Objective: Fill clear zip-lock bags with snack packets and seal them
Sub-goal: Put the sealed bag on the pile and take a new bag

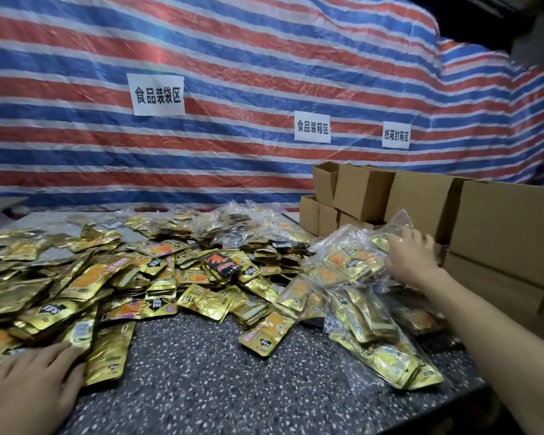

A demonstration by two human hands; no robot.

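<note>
Currently the right grip [412,259] curls over a filled clear plastic zip-lock bag [349,262] lying crosswise beneath it; the left grip [29,387], flat and empty, rests on nearer loose gold foil snack packets [76,277].

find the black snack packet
The black packet lies atop the gold packets mid-table in the head view, left of the filled bag at the right hand.

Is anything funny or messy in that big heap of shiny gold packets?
Yes. One black packet with red-orange print lies near the middle of the gold snack packets and does not match those around it. The heap itself is loose and jumbled across the speckled table, not stacked.
</note>
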